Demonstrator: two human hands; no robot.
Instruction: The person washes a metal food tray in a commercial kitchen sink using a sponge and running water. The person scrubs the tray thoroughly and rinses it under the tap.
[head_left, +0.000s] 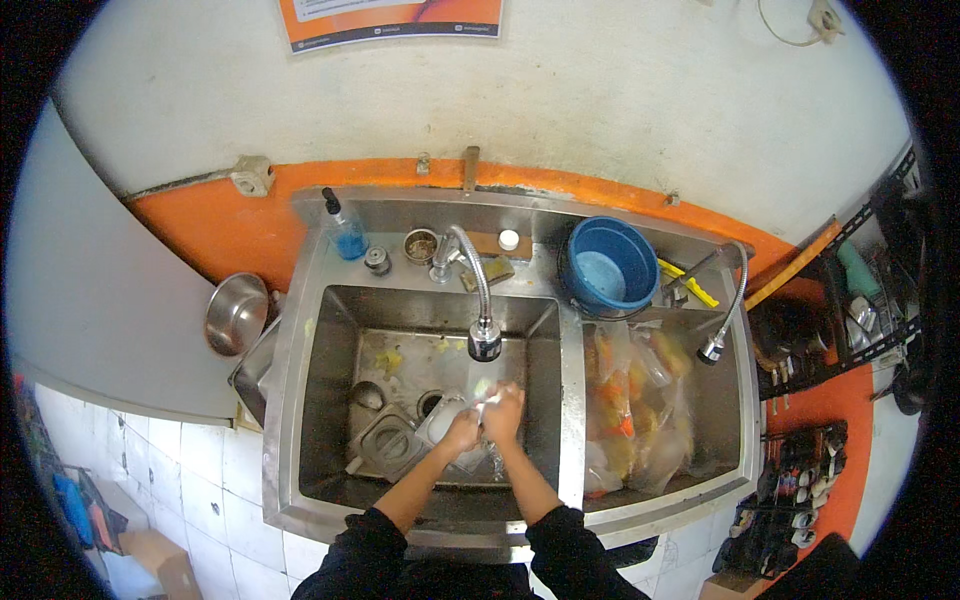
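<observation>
Both hands are over the left basin of a stainless steel sink (573, 405), below a flexible-neck faucet (485, 339) with water running. My left hand (463, 433) and my right hand (504, 411) are close together, fingers bent around a small whitish thing (486, 401), too blurred to name. Under and left of them in the basin lie a pale container (444, 424), a steel pan lid (390, 442) and a round metal ladle or bowl (367, 395). The drain hole (429, 403) is partly covered. Yellowish scraps (387, 363) lie on the basin floor.
Plastic bags (637, 405) with yellow and orange contents fill much of the right basin. A blue bucket (611, 266), a spray bottle (347, 232), a sponge (487, 274) and a second faucet (711, 349) stand along the back ledge. Left of the sink is a steel bowl (237, 315).
</observation>
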